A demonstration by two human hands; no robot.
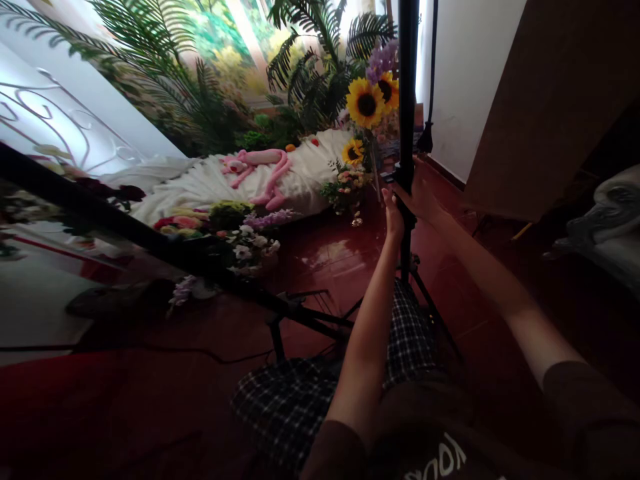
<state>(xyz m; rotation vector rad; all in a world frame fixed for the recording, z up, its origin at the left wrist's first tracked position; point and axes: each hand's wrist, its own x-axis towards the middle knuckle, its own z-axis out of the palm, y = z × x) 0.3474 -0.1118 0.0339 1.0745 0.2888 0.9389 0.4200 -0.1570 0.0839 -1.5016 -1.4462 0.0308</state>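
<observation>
A black light stand (407, 80), its pole upright, rises in front of me in the head view. At the collar of the pole, my left hand (394, 215) is closed around its left side, thumb up. My right hand (424, 193) is closed on the same pole from the right, slightly higher; part of its fingers is hidden behind the pole. A small black clamp knob (388, 177) juts out to the left just above my left hand. Below, the stand's legs spread over the floor. A black cable with a plug (425, 139) hangs beside the pole.
A second black stand (145, 243) slants across the left side. Behind lies a bed-like white cloth (313, 177) with a pink plush toy (267, 157), sunflowers (367, 103) and palm fronds around it. A carved grey chair (610, 213) stands right. A cable (190, 351) crosses the red floor.
</observation>
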